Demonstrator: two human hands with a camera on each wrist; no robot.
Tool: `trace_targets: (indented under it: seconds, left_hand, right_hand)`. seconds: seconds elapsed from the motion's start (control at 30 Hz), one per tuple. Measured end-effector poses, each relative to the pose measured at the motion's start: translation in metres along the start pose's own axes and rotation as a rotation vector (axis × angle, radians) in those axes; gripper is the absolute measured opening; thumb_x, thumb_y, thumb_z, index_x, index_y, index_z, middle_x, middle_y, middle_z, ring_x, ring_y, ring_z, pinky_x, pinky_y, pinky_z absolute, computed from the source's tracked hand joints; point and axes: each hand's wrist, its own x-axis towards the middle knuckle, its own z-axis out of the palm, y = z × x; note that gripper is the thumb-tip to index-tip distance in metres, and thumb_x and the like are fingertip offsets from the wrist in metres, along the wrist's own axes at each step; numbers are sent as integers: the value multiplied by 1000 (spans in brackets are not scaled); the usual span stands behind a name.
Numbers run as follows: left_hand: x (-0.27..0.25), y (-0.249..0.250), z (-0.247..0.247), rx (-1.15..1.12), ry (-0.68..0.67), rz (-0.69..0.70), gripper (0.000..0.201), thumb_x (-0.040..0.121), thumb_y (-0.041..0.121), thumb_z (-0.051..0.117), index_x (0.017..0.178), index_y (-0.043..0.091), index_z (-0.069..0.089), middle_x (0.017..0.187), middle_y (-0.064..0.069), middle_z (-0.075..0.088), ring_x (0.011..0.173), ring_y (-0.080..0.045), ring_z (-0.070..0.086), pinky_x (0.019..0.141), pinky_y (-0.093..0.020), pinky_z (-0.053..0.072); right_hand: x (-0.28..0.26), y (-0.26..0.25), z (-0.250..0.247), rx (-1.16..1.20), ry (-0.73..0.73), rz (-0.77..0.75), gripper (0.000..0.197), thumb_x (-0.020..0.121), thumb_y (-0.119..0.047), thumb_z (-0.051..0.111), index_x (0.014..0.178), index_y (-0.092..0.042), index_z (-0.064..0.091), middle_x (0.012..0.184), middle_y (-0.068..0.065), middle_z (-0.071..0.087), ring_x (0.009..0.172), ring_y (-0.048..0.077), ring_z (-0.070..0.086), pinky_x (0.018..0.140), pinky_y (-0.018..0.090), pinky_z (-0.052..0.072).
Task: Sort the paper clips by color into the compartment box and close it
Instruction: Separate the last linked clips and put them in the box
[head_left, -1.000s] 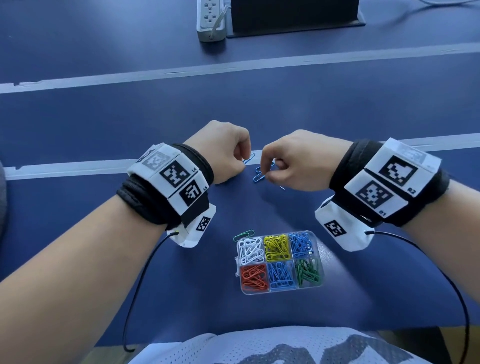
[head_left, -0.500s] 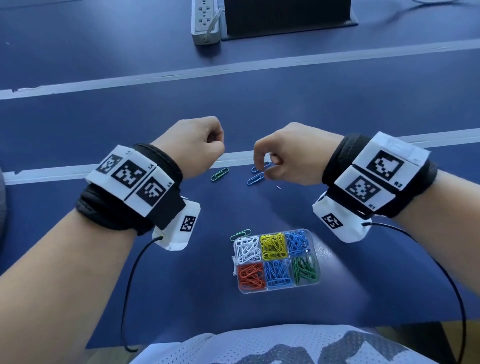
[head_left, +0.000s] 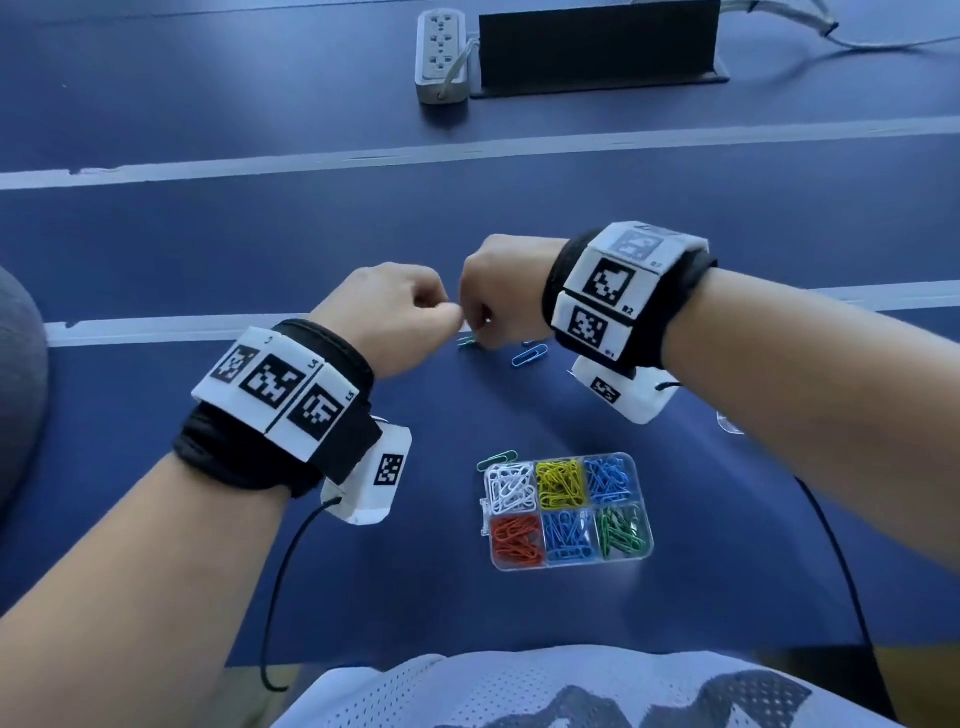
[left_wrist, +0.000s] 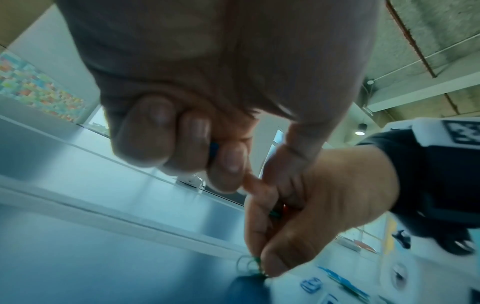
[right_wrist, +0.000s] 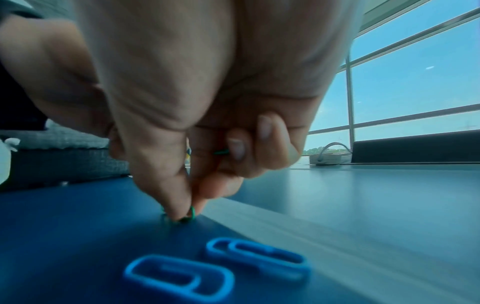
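- The right hand (head_left: 498, 291) reaches down to the blue worktop (head_left: 260, 249), its thumb and forefinger pinching a green paper clip (right_wrist: 188, 215) that still touches the surface; in the head view that clip (head_left: 467, 343) peeks out just below the knuckles.
- More clips sit tucked under the right hand's curled fingers: a green end (right_wrist: 221, 152) shows beside a fingernail in the right wrist view.
- The left hand (head_left: 389, 317) hovers just beside the right one, knuckles nearly touching it, fingers curled into a fist; a sliver of blue (left_wrist: 214, 147) shows between the folded fingers, which looks like a clip held inside.
- Two blue paper clips (right_wrist: 255, 258) lie flat on the worktop just beside the right hand's fingertips; from the head view one of them (head_left: 529, 356) is plain and the other is mostly hidden by the wrist.
- The compartment box (head_left: 569, 564) sits open on the worktop, nearer the person and well apart from both hands. Its six cells hold white, yellow and blue clips in the far row and orange, blue and green in the near row.
- One loose green clip (head_left: 497, 460) lies on the worktop against the box's far left corner.
- A white power strip (head_left: 441, 52) and a black box (head_left: 597, 47) stand at the far edge.
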Motion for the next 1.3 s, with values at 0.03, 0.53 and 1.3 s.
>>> trace_targets:
  seconds: [0.03,0.53,1.3]
  left_hand:
    - [-1,2,2,32,-20,33,17,79,32,56,66,23,59,61,7,53,61,-12,49,58,-27,41]
    - [16,53,36,491,-119,192,12,71,39,72,74,28,67,87,4,63,83,-23,60,62,-27,39]
    - [3,32,26,-625,-405,103,18,82,-10,59,84,7,56,64,-8,64,45,-14,57,49,-24,56]
  right_hand:
    - [-3,5,-1,-3,8,24,16,78,-29,60,78,-15,69,57,-5,48,70,23,55,61,26,44]
    - [-78,83,-2,549,2,471,26,85,-15,43,96,-20,66,71,-5,60,60,19,53,70,27,47]
    - [-94,68,12,1196,-45,327,22,90,8,50,92,-10,63,76,9,62,69,21,65,66,23,60]
